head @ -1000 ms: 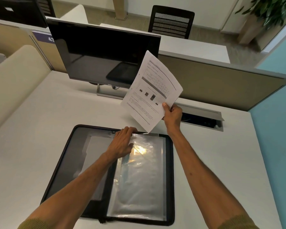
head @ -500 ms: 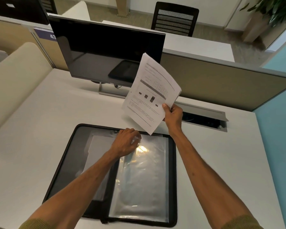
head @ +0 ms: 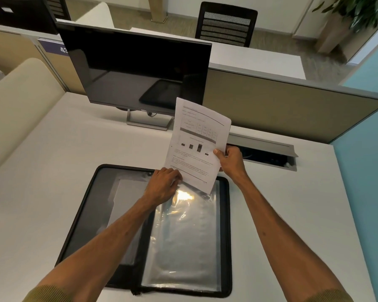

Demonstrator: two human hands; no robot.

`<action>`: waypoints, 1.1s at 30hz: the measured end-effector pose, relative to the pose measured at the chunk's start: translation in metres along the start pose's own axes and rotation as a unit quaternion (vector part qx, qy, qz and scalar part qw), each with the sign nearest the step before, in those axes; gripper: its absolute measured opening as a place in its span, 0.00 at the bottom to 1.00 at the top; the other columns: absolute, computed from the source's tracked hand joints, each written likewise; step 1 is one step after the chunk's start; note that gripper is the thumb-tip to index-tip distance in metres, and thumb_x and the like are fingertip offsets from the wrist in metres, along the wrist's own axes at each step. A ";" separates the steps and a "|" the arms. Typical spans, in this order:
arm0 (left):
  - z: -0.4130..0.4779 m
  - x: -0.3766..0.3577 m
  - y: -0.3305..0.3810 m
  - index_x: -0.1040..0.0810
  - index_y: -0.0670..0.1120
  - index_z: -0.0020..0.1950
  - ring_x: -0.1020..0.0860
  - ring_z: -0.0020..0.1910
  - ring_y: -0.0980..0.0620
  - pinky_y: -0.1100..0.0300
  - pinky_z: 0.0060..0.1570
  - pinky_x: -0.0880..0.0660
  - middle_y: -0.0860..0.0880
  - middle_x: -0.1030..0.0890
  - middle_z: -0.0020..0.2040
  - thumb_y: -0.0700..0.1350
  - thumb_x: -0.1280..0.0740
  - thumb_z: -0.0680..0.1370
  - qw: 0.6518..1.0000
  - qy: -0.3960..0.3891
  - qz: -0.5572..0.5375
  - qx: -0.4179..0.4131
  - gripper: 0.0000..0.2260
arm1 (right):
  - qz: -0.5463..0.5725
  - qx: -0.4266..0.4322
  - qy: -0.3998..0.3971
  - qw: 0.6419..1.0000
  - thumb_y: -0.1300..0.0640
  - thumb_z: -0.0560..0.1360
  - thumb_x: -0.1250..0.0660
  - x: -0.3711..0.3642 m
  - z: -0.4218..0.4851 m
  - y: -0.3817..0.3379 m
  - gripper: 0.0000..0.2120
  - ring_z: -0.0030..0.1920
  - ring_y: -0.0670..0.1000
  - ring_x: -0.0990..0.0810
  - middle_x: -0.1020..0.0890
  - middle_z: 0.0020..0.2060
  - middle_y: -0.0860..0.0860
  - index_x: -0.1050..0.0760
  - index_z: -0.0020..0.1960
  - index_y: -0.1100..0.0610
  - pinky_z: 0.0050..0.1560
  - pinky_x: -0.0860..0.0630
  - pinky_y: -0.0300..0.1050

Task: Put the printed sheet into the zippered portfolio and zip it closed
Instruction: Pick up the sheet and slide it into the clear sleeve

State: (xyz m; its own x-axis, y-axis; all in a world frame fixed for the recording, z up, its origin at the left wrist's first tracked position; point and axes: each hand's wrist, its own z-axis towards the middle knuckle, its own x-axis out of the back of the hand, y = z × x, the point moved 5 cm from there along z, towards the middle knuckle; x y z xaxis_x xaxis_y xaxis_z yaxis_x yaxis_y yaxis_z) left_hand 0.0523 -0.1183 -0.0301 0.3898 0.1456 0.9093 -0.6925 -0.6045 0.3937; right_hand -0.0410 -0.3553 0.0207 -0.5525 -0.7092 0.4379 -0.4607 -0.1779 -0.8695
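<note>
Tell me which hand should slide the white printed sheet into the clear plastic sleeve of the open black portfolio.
Right. The right hand pinches the white printed sheet, whose lower corner hangs over the clear plastic sleeve. The left hand is busy at the sleeve's top edge, apparently holding it open.

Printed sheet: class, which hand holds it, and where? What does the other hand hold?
The right hand pinches the printed sheet at its lower right edge. The left hand appears to pinch the clear sleeve at its top edge.
</note>
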 end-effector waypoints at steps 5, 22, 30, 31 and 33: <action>0.001 -0.002 0.002 0.19 0.52 0.66 0.23 0.70 0.49 0.51 0.75 0.29 0.54 0.18 0.69 0.49 0.33 0.86 1.000 0.005 0.019 0.013 0.10 | 0.010 -0.014 -0.025 1.000 0.54 0.83 0.30 0.003 0.001 0.007 0.12 0.52 0.51 0.14 0.14 0.61 0.56 0.22 0.63 0.60 0.37 0.15 0.42; -0.003 -0.014 0.011 0.22 0.47 0.66 0.20 0.62 0.45 0.48 0.61 0.21 0.48 0.20 0.62 0.48 0.38 0.87 0.995 0.013 0.091 0.043 0.10 | 0.059 -0.061 -0.050 0.995 0.59 0.83 0.30 0.007 0.007 0.030 0.14 0.59 0.59 0.14 0.14 0.58 0.57 0.22 0.67 0.62 0.48 0.13 0.57; -0.009 -0.030 0.024 0.27 0.48 0.67 0.21 0.59 0.44 0.47 0.55 0.18 0.48 0.20 0.63 0.44 0.39 0.87 0.994 0.015 0.064 0.083 0.09 | 0.091 -0.076 -0.064 0.991 0.60 0.82 0.29 0.013 0.006 0.041 0.18 0.55 0.52 0.15 0.16 0.56 0.51 0.26 0.71 0.58 0.41 0.13 0.51; -0.008 -0.030 0.026 0.27 0.48 0.67 0.21 0.59 0.44 0.47 0.55 0.17 0.48 0.20 0.63 0.44 0.39 0.87 0.994 0.020 0.060 0.085 0.09 | 0.088 -0.078 -0.062 0.991 0.60 0.82 0.29 0.014 0.007 0.041 0.18 0.55 0.52 0.15 0.16 0.57 0.52 0.25 0.71 0.58 0.41 0.13 0.51; -0.007 -0.030 0.029 0.27 0.47 0.67 0.20 0.59 0.45 0.48 0.55 0.17 0.48 0.20 0.64 0.43 0.39 0.87 0.994 0.033 0.044 0.090 0.09 | 0.098 -0.085 -0.055 0.990 0.60 0.82 0.29 0.016 0.010 0.042 0.16 0.51 0.50 0.14 0.15 0.55 0.52 0.25 0.70 0.58 0.38 0.12 0.49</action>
State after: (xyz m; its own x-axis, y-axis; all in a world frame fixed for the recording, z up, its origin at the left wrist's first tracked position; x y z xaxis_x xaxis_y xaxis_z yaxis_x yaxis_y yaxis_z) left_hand 0.0168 -0.1350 -0.0449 0.2869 0.1333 0.9486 -0.6003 -0.7467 0.2865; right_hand -0.0624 -0.3805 -0.0107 -0.5688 -0.7899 0.2291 -0.4672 0.0811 -0.8804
